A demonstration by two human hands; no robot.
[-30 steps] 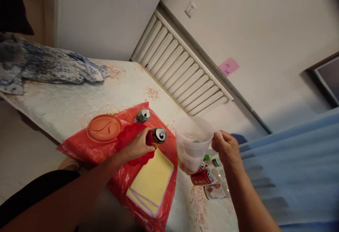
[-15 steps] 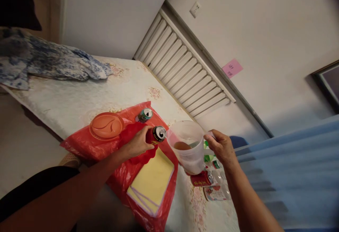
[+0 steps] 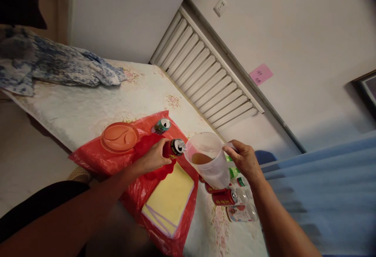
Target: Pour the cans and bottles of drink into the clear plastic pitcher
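My left hand [image 3: 157,156] is wrapped round a red and black can [image 3: 174,148], its opened top facing the rim of the jug. My right hand [image 3: 241,157] grips the handle of a translucent plastic jug [image 3: 213,171], tilted toward the can, with brown liquid [image 3: 202,158] inside. A thin stream shows between can and jug rim. Beneath the left hand lies a red scalloped dish [image 3: 160,174] on a red plastic bag [image 3: 132,192]. A dark green can [image 3: 162,125] stands behind the held can.
An orange lid [image 3: 120,136] and a folded yellow cloth [image 3: 169,200] rest on the bag. Red cans [image 3: 223,197] and clear bottles [image 3: 240,212] are below the jug. Patterned fabric [image 3: 73,67] covers the table's far left; a white radiator [image 3: 205,69] runs behind.
The jug has tipped further toward the can, and its liquid surface shows wider. My right hand has moved slightly left and up. The can in my left hand has barely shifted.
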